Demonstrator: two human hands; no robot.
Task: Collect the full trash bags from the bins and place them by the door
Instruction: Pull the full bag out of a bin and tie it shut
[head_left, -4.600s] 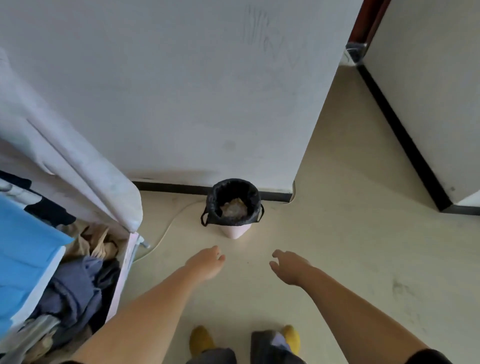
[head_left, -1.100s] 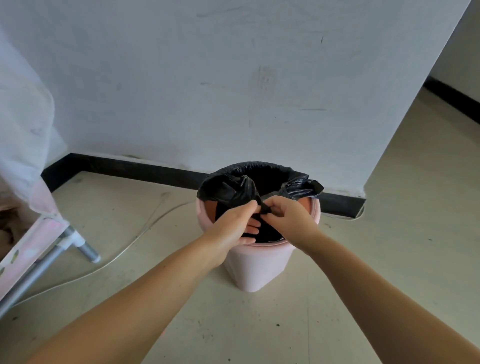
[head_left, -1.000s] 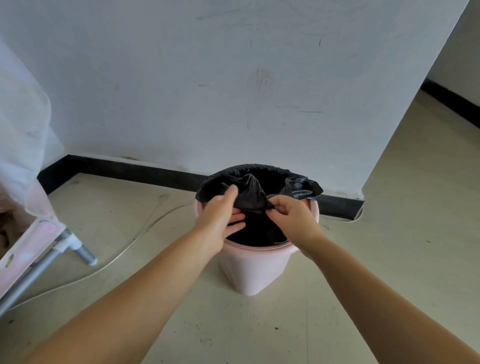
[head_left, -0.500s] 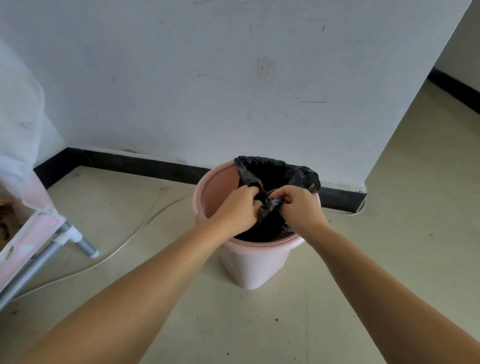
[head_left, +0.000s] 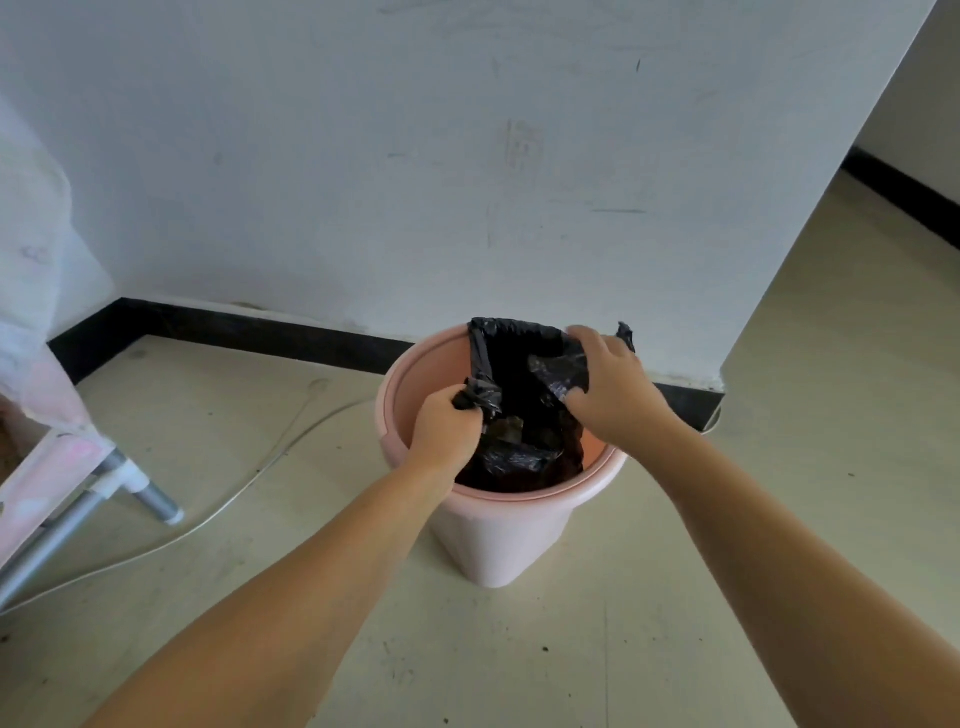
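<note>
A small pink bin (head_left: 498, 540) stands on the floor against the white wall. Inside it is a black trash bag (head_left: 519, 384), its edge pulled off most of the rim and gathered toward the middle. My left hand (head_left: 449, 428) is closed on a bunched piece of the bag at the near left. My right hand (head_left: 610, 387) grips the bag's edge at the far right. Some brownish rubbish shows inside the bag.
A white cable (head_left: 249, 478) runs across the floor to the left of the bin. A pink-covered rack with a grey metal leg (head_left: 150, 499) stands at the left. A black skirting board (head_left: 249, 332) lines the wall; bare floor extends past the wall's corner at the right.
The bag's edge has come off the left and near rim. My hands, which met over the middle, have moved apart, each holding a side of the bag.
</note>
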